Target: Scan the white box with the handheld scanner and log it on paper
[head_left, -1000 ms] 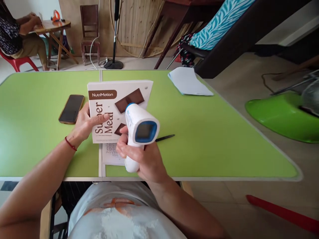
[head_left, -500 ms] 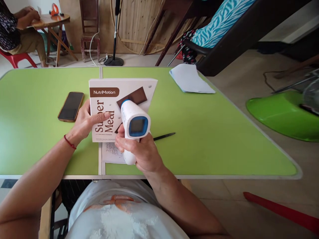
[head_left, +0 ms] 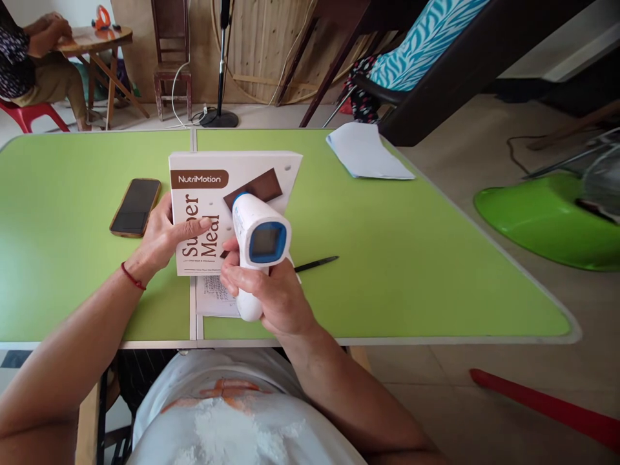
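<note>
My left hand (head_left: 167,232) grips the left side of a white and brown box (head_left: 256,166) marked NutriMotion Super Meal, its thumb lying across the front. The box is held up over the table, its printed face towards me. Wrapped round the handle of a white infrared thermometer (head_left: 259,216) is my right hand (head_left: 274,290). The thermometer's front end points at the box and covers part of its print; whether they touch I cannot tell. Its blue-framed screen faces me and looks dark. A written sheet of paper (head_left: 216,298) lies beneath, partly hidden by the box and my hand.
A smartphone (head_left: 135,206) lies left of the box on the green table (head_left: 411,271). A black pen (head_left: 317,263) is to the right, and white papers (head_left: 368,152) rest at the far edge. Beyond, a person (head_left: 33,64) sits by a small round table (head_left: 92,40).
The whole view has shifted slightly to the left. Both hands keep their hold on the box and the thermometer, with almost no movement between them.
</note>
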A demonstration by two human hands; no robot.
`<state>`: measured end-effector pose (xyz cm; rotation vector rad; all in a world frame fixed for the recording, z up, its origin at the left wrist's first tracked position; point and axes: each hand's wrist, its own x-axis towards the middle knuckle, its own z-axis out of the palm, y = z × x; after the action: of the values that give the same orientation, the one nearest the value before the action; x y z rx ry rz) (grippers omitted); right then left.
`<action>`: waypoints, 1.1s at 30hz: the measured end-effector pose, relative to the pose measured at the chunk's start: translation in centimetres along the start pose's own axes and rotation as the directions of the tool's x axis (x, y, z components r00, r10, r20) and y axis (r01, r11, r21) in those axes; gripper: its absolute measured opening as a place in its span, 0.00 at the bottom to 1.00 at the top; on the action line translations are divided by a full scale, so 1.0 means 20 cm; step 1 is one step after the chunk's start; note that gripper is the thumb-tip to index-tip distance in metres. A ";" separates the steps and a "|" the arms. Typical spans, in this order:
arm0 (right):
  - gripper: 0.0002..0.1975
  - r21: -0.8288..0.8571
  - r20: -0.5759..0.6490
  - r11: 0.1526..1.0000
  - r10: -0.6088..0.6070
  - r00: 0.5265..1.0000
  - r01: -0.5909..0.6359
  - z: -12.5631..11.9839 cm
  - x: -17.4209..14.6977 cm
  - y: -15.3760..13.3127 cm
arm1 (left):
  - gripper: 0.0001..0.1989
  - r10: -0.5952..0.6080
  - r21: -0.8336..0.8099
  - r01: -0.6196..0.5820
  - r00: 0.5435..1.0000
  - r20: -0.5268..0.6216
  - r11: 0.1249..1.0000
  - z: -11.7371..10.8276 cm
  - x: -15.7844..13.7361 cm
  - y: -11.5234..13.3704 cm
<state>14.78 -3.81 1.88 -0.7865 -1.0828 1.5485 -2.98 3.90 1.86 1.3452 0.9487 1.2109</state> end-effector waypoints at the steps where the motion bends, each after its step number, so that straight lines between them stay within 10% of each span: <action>1: 0.08 -0.008 -0.004 1.000 -0.005 1.000 0.005 0.00 0.00 0.00 | 0.30 0.001 0.000 -0.001 1.000 0.001 1.000 0.00 0.00 0.00; 12: 0.10 -0.277 0.020 0.951 -0.138 0.990 0.138 -0.09 -0.03 -0.07 | 0.29 0.097 -0.015 -0.097 0.995 0.025 0.995 0.00 -0.01 0.00; 15: 0.13 -0.507 0.039 0.820 -0.285 0.958 0.265 -0.25 -0.03 -0.18 | 0.33 0.136 -0.018 -0.136 0.991 0.019 0.991 -0.01 0.00 -0.01; 18: 0.23 -0.845 0.067 0.475 -0.362 0.930 0.246 -0.46 0.02 -0.27 | 0.35 0.133 -0.018 -0.133 0.991 -0.012 0.991 -0.02 0.02 -0.03; 23: 0.25 -0.987 0.128 0.064 -0.204 0.971 0.144 -0.74 0.13 -0.24 | 0.33 0.084 -0.057 -0.083 0.996 0.002 0.995 -0.06 0.04 -0.07; 30: 0.23 -0.993 0.103 0.038 -0.146 0.984 0.109 -0.81 0.21 -0.09 | 0.32 0.211 -0.065 -0.211 0.977 -0.005 0.975 -0.08 0.08 -0.06; 33: 0.21 -0.992 0.124 -0.022 -0.183 0.975 0.122 -0.79 0.19 -0.13 | 0.36 0.459 0.027 -0.459 0.885 -0.078 0.888 -0.07 0.09 -0.02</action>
<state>29.01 3.77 -1.54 -1.5596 -2.2128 0.1909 -4.01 5.94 1.75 1.5917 0.7058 1.6316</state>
